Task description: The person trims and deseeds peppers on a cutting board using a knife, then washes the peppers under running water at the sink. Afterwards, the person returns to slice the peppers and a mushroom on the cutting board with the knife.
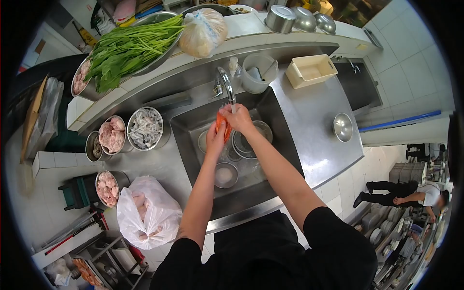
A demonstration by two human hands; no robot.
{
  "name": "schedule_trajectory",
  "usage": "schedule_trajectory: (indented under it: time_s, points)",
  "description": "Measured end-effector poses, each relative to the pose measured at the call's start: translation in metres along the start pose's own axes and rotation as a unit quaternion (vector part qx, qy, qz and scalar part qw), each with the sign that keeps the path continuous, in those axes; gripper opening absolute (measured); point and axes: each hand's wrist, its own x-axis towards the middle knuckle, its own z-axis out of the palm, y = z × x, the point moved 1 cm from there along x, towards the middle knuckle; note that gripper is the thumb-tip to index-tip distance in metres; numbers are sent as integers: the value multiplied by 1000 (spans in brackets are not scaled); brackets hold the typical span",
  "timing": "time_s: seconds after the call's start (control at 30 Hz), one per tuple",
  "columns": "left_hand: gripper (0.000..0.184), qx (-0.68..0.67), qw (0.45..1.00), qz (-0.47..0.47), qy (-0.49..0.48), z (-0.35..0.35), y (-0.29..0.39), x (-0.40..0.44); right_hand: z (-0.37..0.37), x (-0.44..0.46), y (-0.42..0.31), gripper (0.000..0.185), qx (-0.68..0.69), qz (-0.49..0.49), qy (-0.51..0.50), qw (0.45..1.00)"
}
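Observation:
Over the sink, under the running end of the chrome faucet, both my hands are closed around a bright orange, elongated item. Fingers cover much of it, so its kind is unclear. My left hand grips its lower left side. From the right, my right hand holds the upper part, close to the spout. Below them in the sink lie round metal bowls, among them a small bowl with cloudy liquid and a larger bowl partly hidden by my right forearm.
Left of the sink stand a pot of squid-like pieces, pots of raw meat and a white plastic bag. Leafy greens top the back ledge. Rightward are a cream bin and steel bowl. Another person stands far right.

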Motion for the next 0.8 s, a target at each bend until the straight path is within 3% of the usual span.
schedule_trajectory:
  time_s: [0.07,0.1,0.17,0.27,0.33,0.4,0.47,0.6,0.67,0.8]
  points:
    - [34,14,1000,-25,1,2,15,4,10,3,19,16,224,1,-87,971]
    - [36,10,1000,-18,12,1,20,8,8,0,17,16,224,1,-86,971]
    - [38,6,1000,-11,20,4,20,15,2,-15,6,16,439,48,-46,896]
    - [35,-12,994,63,83,14,-2,27,10,-31,-2,17,401,34,-6,915]
    - [31,90,977,156,114,21,-17,32,11,-23,15,14,379,24,-5,925]
    - [24,92,993,51,62,14,-15,26,-1,-15,20,11,260,-5,21,965]
    - [20,101,986,136,8,15,-3,24,-9,-11,18,11,212,-12,24,977]
    - [21,162,971,175,-23,11,30,32,-2,-1,29,16,78,-46,36,995]
    - [20,65,992,100,-34,8,28,41,-8,-15,5,18,108,-51,38,992]
    - [20,5,997,70,12,17,40,32,2,-14,7,25,232,-60,38,970]
